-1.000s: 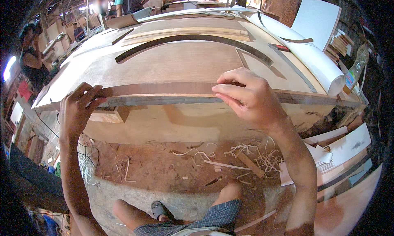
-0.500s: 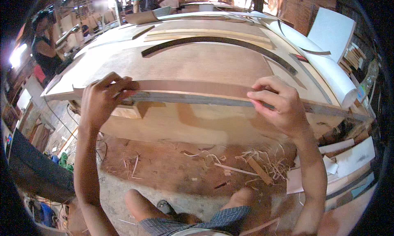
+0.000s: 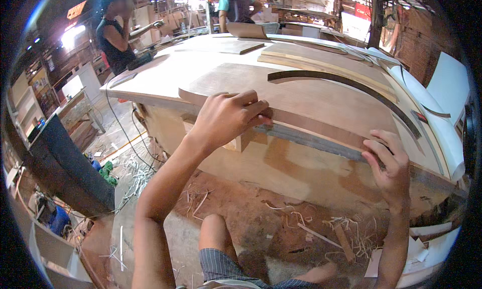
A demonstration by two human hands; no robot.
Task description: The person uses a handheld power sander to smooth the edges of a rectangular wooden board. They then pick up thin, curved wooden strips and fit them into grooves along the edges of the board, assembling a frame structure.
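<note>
A brown plywood panel (image 3: 241, 80) with a rounded left corner lies on the workbench at its near side. Along its front edge runs a thin brown wooden strip (image 3: 316, 126). My left hand (image 3: 231, 116) is closed on this strip left of its middle, fingertips curled over the front. Farther right, my right hand (image 3: 390, 161) pinches the strip near its right end between thumb and fingers. Behind both hands, a dark curved strip (image 3: 321, 76) rests in an arc on the panel.
The pale workbench (image 3: 145, 88) carries flat wooden boards (image 3: 321, 65) and a white roll (image 3: 447, 138) at the right. Wood shavings (image 3: 351, 234) litter the floor below. One person (image 3: 114, 38) is at the far left, another (image 3: 236, 8) at the back. A cable (image 3: 118, 123) hangs at left.
My view has turned left, so the bench and both hands appear farther right and tilted. Both hands keep their hold on the strip's edge.
</note>
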